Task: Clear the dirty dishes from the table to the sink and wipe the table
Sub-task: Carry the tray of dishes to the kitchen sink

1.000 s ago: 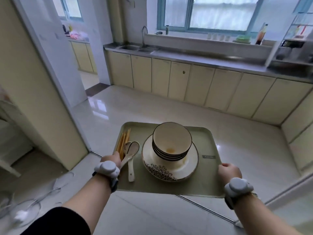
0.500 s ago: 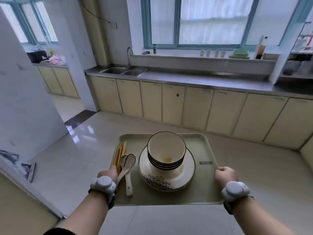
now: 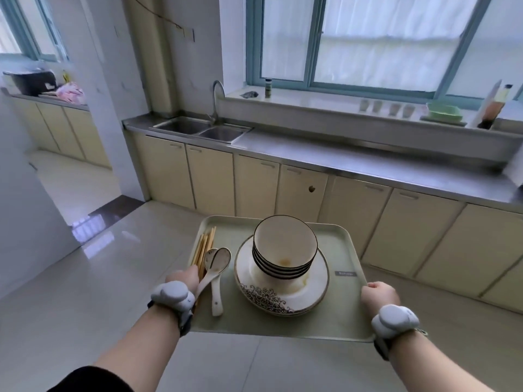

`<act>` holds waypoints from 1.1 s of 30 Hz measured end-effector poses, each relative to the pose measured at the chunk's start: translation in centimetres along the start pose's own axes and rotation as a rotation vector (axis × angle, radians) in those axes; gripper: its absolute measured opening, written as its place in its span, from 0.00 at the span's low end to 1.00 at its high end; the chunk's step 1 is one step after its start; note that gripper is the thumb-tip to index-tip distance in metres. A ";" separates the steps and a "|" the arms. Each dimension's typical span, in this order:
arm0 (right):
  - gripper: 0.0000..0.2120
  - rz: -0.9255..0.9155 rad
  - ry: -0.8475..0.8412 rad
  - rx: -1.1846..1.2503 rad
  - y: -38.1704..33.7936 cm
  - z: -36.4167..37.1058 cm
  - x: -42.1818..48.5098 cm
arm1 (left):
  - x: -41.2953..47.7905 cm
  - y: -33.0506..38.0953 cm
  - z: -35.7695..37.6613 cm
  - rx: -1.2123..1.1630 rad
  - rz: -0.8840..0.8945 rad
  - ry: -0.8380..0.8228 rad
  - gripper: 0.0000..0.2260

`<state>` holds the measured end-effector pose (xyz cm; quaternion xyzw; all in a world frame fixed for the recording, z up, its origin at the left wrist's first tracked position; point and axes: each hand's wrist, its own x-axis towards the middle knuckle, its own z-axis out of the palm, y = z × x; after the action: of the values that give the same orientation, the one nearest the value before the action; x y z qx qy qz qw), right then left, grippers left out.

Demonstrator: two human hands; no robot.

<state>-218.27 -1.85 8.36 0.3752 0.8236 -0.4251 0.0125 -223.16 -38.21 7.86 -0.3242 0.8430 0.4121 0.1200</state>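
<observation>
green tray (image 3: 334,306) between curled fingers (image 3: 374,287)

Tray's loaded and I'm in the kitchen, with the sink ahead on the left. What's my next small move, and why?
Probably a step forward and left toward the sink, holding the tray level. The left hand and right hand grip its side edges, open floor lies ahead, and the stacked bowls on the plate and the loose spoons could slide.
</observation>
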 end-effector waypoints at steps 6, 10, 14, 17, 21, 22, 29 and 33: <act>0.13 0.053 0.036 0.044 -10.7 5.5 11.0 | 13.3 13.0 -0.4 0.036 0.054 -0.037 0.13; 0.11 0.054 0.051 0.011 -17.7 8.7 19.9 | 22.8 20.6 1.5 0.050 0.101 -0.034 0.09; 0.11 0.035 0.036 -0.029 -24.3 12.1 28.6 | 31.5 26.2 3.8 0.033 0.076 -0.026 0.11; 0.08 0.056 0.004 -0.009 -29.7 15.1 35.4 | 38.4 30.7 4.3 0.040 0.008 0.015 0.11; 0.09 0.009 -0.030 -0.021 -38.3 20.2 43.7 | 48.1 36.7 3.9 0.102 -0.020 0.024 0.16; 0.09 0.012 -0.023 -0.021 -39.2 20.5 43.9 | 48.6 37.3 3.6 0.117 -0.020 0.017 0.17; 0.10 0.052 0.005 0.000 -49.6 29.5 56.1 | 66.0 48.3 4.7 -0.014 -0.025 0.026 0.14; 0.10 0.123 0.082 0.013 -54.5 32.9 62.3 | 74.3 55.0 5.9 0.011 -0.015 -0.044 0.15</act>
<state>-307.10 -6.84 3.89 0.4425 0.7960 -0.4130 0.0025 -315.60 -42.20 3.18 -0.3209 0.8399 0.4136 0.1435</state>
